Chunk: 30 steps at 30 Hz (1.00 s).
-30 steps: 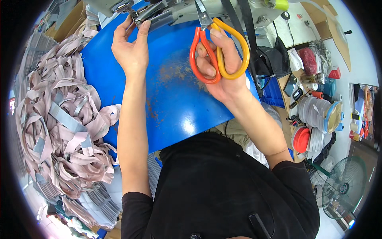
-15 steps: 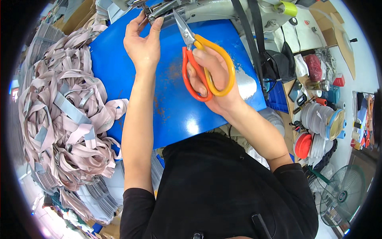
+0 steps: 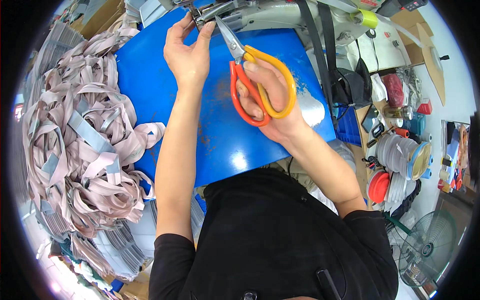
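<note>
My right hand (image 3: 270,92) grips a pair of scissors (image 3: 265,55) with one orange-yellow and one red handle. The blades are nearly together and point up toward the sewing machine. At the top, my left hand (image 3: 190,57) reaches to the metal foot (image 3: 200,19) of the sewing machine (image 3: 275,16). Its thumb and fingers bend in on either side of the foot. Whatever lies between those fingertips is too small to make out. Both arms pass over the blue tabletop (image 3: 235,135), which shows brown worn marks.
On the left lies a big heap of pale pink zipper tape (image 3: 90,150) with grey-blue pieces. Stacked grey panels (image 3: 117,245) sit below it. Black straps (image 3: 320,55) hang beside the machine. At the right are white tape rolls (image 3: 400,152), a red roll (image 3: 378,186) and a fan (image 3: 425,247).
The view has shifted slightly. My left hand appears a little further right, still at the machine's foot. The scissors stay in my right hand in nearly the same pose.
</note>
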{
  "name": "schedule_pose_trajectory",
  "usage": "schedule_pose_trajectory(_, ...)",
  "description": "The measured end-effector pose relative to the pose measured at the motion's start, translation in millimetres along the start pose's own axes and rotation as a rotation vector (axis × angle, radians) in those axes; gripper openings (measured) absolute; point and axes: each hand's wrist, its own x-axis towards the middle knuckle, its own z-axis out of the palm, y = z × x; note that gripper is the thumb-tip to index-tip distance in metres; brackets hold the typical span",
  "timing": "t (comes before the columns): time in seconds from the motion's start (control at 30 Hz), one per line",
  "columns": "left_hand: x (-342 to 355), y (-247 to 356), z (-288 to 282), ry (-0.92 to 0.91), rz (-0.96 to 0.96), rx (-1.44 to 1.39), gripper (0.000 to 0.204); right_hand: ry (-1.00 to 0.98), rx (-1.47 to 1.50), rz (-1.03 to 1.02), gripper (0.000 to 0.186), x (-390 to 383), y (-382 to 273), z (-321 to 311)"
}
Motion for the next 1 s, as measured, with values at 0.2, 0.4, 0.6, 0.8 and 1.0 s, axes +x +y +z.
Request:
schedule_pose_trajectory(0.2, -0.3, 3.4, -0.5, -0.005, -0.012, -0.028, 0.049, 0.055, -0.014, -0.010, 0.015, -0.2, 3.5, 3.8)
schedule_pose_trajectory(0.4, -0.9, 12.2, -3.7, -0.025, -0.112, -0.142, 0.042, 0.044, -0.046, -0.056, 0.018, 1.3, 7.5, -1.2)
schedule_pose_trajectory(0.6, -1.8, 12.5, -8.7, -0.003, -0.096, -0.209, 0.026, 0.034, -0.086, -0.007, 0.019, 1.0, 5.8, 1.0)
schedule_pose_trajectory(0.8, 4.3, 3.6, -15.6, -0.051, -0.136, -0.206, 0.017, 0.033, -0.127, 0.042, 0.020, -11.3, -3.4, 3.8)
schedule_pose_trajectory(1.0, 12.5, -0.4, -23.2, -0.128, -0.134, -0.201, 0.013, -0.005, -0.129, 0.129, 0.023, -6.4, -17.1, 2.5)
